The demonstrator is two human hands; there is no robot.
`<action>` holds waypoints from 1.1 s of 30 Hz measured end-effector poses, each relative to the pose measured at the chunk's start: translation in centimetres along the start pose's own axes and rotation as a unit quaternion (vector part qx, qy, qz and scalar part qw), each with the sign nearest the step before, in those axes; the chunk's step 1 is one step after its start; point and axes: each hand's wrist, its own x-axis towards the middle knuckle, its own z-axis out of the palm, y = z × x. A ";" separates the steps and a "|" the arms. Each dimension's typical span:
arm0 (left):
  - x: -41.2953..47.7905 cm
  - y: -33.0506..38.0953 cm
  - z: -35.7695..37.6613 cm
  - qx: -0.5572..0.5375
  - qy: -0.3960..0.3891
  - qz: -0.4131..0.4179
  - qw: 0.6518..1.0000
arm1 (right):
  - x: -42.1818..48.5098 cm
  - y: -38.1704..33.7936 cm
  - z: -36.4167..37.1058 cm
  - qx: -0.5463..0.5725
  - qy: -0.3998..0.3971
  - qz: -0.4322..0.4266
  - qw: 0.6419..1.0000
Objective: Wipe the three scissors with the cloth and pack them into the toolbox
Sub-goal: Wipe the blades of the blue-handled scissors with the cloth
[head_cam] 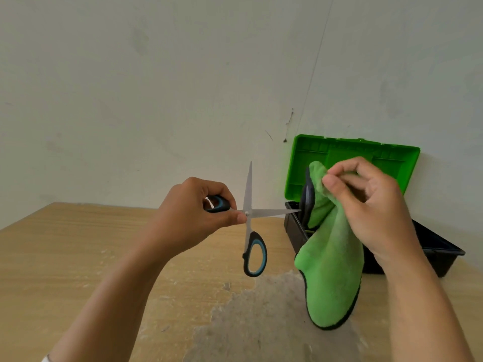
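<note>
Left hand (193, 218) curled round one black-and-blue handle loop of the scissors (247, 212), thumb tip pressed near the pivot. Right hand (371, 205) pinching the upper edge of the green cloth (332, 270) between thumb and fingers, the rest hanging free above the bench (78, 257). The hands are apart, at about the same height. The scissors are spread wide: one blade points up, the other points right with its tip just beside the cloth, and the free handle loop hangs below the left hand. Judged handling: the scissors are light, rigid and sharp-edged, best held by the loops and wiped from pivot to tip; the cloth is soft and limp and should fold round a blade readily. The toolbox (298, 231), black tray with green lid (300, 163) raised, stands on the bench behind the cloth, near the right hand.
</note>
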 end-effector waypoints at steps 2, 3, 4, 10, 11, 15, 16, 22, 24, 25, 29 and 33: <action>0.0 0.2 0.5 0.003 0.006 0.006 1.000 | 0.0 -1.1 0.9 -0.005 -0.025 -0.052 0.998; 0.0 0.2 0.7 0.002 0.010 0.009 1.000 | -0.1 -1.6 1.6 -0.021 -0.054 -0.072 0.996; 0.1 0.3 0.8 0.001 0.015 0.014 1.000 | -0.3 -1.8 2.2 -0.040 -0.086 -0.087 0.992; 0.1 0.5 0.8 0.010 0.060 0.037 0.997 | -0.8 -1.7 3.6 -0.046 -0.182 -0.060 0.980; 0.1 0.5 0.7 0.011 0.061 0.037 0.997 | -0.8 -1.7 3.6 -0.036 -0.183 -0.054 0.981; 0.0 0.7 0.8 0.012 0.062 0.042 0.997 | -0.9 -1.9 3.8 -0.010 -0.179 -0.043 0.983; 0.0 0.8 0.9 0.011 0.064 0.044 0.997 | -1.0 -2.0 3.9 -0.007 -0.175 -0.042 0.984; -0.1 0.9 1.1 0.008 0.065 0.052 0.996 | -1.3 -2.1 4.3 -0.038 -0.134 -0.026 0.990; 0.0 0.9 1.2 0.004 0.065 0.051 0.997 | -1.2 -2.1 4.3 -0.046 -0.129 -0.033 0.990; 0.0 0.9 1.2 0.002 0.065 0.051 0.997 | -1.2 -2.1 4.3 -0.045 -0.125 -0.035 0.991; -0.1 1.0 1.4 -0.002 0.056 0.052 0.997 | -1.2 -2.0 4.3 -0.032 -0.114 -0.024 0.993; -0.1 0.9 1.4 0.000 0.056 0.050 0.997 | -1.1 -1.8 4.0 -0.030 -0.144 -0.005 0.989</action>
